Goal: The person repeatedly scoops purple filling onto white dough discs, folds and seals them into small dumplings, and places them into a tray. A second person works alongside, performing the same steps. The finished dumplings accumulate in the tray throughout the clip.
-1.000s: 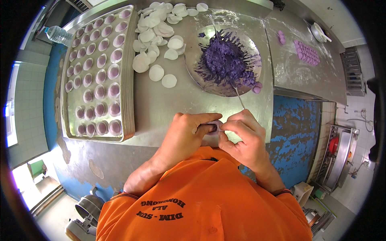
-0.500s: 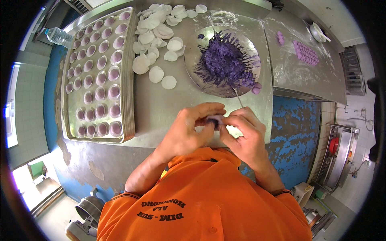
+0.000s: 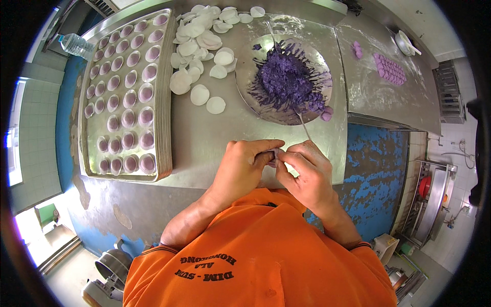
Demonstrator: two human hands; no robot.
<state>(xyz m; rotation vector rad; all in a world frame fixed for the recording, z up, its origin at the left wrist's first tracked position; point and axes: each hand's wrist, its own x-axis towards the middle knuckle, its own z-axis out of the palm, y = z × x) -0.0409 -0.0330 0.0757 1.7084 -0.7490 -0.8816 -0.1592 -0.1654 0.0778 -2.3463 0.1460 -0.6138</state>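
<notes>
Dough piece, small, pale purple, mostly hidden, sits between both hands near the front edge of the metal table. Left hand half curled, holding it from the left; right hand bent inward, pinching its right side. Beyond: round metal dish heaped with dark purple paste. Utensil handle points toward right hand. White discs scattered left of dish; farther left, tray with rows of lavender buns.
</notes>
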